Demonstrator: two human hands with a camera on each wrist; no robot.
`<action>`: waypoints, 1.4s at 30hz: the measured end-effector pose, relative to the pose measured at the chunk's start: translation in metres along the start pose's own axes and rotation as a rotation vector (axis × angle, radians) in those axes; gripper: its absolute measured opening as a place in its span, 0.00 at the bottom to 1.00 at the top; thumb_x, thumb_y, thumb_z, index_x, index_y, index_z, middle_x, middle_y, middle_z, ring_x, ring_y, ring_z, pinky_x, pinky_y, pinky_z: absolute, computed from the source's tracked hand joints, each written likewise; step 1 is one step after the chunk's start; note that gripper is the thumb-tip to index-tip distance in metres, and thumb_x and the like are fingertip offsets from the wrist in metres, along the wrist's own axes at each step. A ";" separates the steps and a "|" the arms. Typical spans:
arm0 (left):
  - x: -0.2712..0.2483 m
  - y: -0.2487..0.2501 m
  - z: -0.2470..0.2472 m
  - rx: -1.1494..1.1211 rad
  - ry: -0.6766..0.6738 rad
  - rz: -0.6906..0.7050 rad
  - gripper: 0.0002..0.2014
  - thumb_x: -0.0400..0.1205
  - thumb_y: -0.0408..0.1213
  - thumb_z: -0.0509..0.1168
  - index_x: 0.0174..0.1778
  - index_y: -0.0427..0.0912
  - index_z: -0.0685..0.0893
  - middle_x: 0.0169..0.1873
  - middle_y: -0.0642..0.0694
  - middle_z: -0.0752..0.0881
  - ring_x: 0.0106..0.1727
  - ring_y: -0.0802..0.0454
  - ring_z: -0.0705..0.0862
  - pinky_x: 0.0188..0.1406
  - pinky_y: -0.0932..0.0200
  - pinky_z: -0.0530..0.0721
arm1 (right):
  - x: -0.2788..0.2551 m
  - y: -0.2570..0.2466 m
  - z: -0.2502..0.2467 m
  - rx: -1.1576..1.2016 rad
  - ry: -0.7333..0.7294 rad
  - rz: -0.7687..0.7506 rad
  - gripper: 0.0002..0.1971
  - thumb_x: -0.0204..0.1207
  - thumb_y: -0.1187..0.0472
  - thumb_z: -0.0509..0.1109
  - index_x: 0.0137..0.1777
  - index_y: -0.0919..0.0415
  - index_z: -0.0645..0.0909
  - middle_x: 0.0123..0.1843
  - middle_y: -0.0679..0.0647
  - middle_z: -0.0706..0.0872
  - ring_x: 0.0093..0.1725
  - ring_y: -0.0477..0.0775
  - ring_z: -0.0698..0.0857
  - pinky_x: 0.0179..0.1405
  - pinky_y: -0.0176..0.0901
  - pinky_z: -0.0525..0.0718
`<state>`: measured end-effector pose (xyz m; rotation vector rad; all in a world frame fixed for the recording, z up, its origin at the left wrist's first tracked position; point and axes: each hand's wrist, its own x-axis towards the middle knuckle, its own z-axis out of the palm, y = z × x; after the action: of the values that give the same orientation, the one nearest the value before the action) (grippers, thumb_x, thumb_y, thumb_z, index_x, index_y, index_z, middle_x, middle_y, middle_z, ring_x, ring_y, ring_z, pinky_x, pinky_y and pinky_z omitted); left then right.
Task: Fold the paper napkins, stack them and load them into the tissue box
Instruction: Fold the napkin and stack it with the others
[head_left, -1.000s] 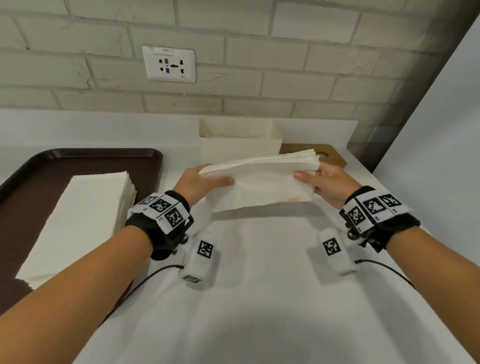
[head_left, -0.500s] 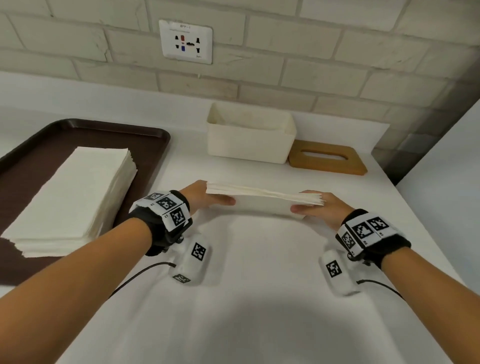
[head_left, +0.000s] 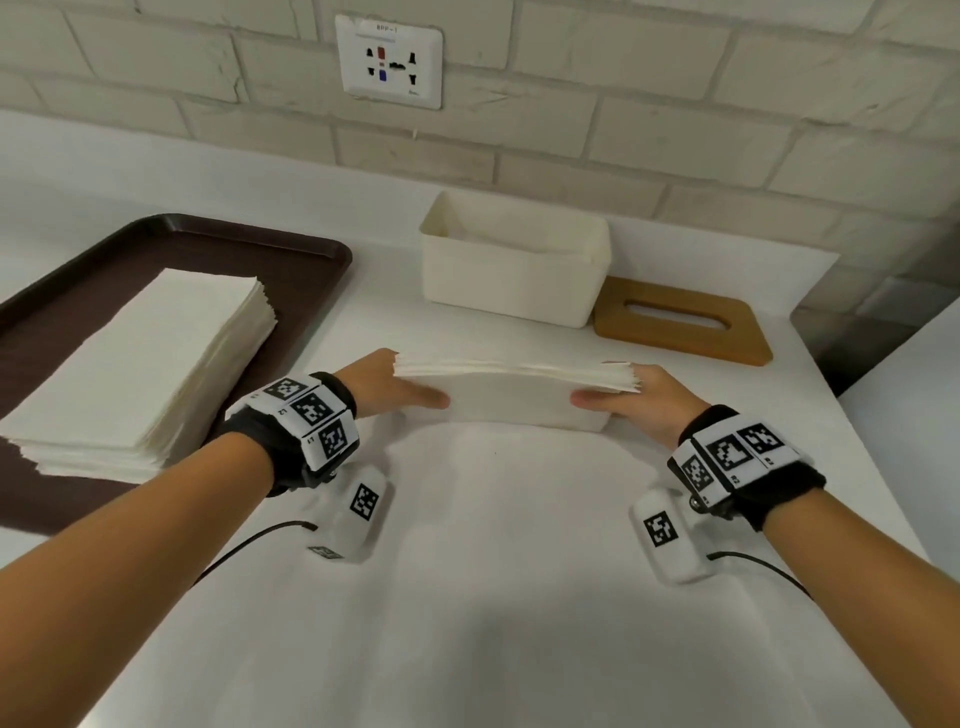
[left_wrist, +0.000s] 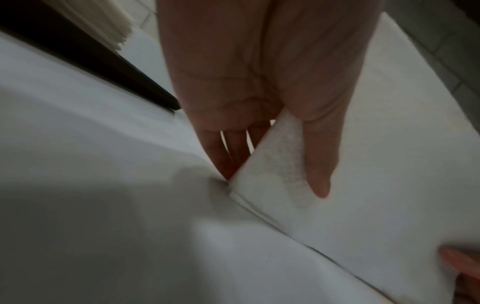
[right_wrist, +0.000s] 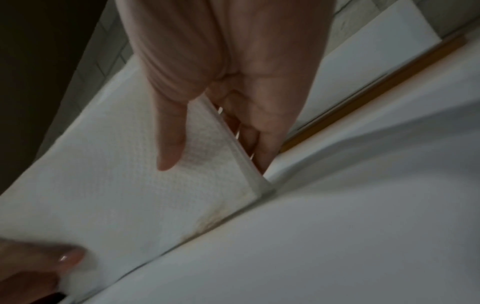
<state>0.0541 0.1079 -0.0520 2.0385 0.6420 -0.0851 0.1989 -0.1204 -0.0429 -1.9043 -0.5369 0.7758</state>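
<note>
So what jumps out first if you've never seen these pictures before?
The two hands, left hand and right hand, pinching a folded napkin bundle on edge at table centre. Behind it stands the open tissue box; a tall napkin stack fills the brown tray at left.

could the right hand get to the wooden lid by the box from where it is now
Probably yes. The wooden lid lies flat on the table, just beyond the right hand, with nothing between them. But that hand is gripping the napkin stack and would have to let go first.
</note>
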 end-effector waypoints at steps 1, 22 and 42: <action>0.000 0.003 -0.002 0.000 0.040 0.013 0.20 0.74 0.36 0.74 0.61 0.38 0.82 0.52 0.44 0.85 0.55 0.46 0.82 0.54 0.59 0.75 | 0.002 -0.003 -0.001 0.019 0.007 -0.006 0.06 0.70 0.68 0.74 0.44 0.58 0.83 0.41 0.48 0.86 0.45 0.47 0.85 0.45 0.26 0.80; 0.008 0.089 -0.026 -0.609 0.116 0.293 0.14 0.74 0.31 0.73 0.53 0.46 0.81 0.47 0.51 0.88 0.47 0.57 0.88 0.52 0.62 0.87 | 0.001 -0.018 -0.016 0.043 0.114 -0.004 0.18 0.66 0.68 0.77 0.54 0.54 0.81 0.58 0.55 0.86 0.59 0.55 0.84 0.63 0.51 0.81; 0.021 0.095 0.048 -0.630 -0.251 0.348 0.26 0.74 0.26 0.71 0.68 0.38 0.76 0.58 0.45 0.85 0.60 0.51 0.84 0.60 0.58 0.84 | -0.013 -0.027 -0.003 0.155 0.281 -0.088 0.27 0.62 0.62 0.81 0.63 0.60 0.79 0.62 0.56 0.85 0.64 0.55 0.82 0.68 0.53 0.79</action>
<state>0.1266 0.0394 -0.0093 1.4656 0.1192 0.0606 0.1915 -0.1194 -0.0143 -1.7947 -0.3715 0.4682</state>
